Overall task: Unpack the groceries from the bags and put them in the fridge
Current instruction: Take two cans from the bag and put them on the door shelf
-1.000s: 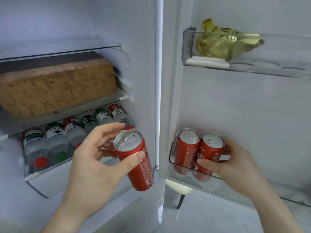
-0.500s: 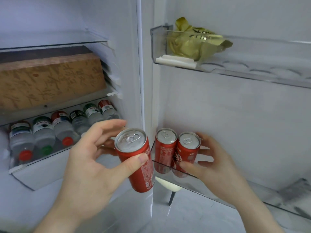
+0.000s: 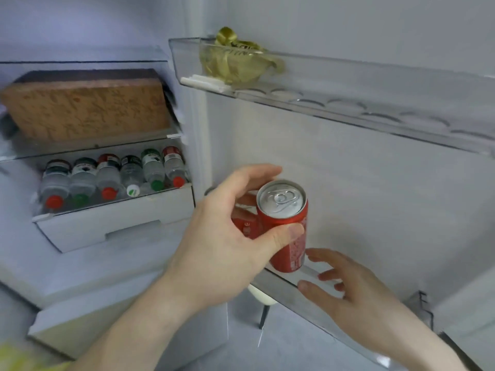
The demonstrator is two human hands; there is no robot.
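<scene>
My left hand (image 3: 222,236) grips a red soda can (image 3: 284,226) by its upper rim and holds it upright over the lower door shelf (image 3: 316,301) of the open fridge. Behind my left hand, another red can (image 3: 242,224) stands in that shelf, mostly hidden. My right hand (image 3: 345,290) hovers at the shelf's clear front wall, just right of the held can, fingers spread and holding nothing.
The upper door shelf (image 3: 348,103) holds a crumpled gold-green packet (image 3: 235,62). Inside the fridge a brown box (image 3: 88,108) lies on a glass shelf, above a drawer (image 3: 115,223) with several water bottles (image 3: 112,178). A yellow bag corner (image 3: 16,357) shows at bottom left.
My left hand has carried its can rightward to the lower door shelf, covering the cans there. My right hand has let go of the shelved can and drawn back to the right.
</scene>
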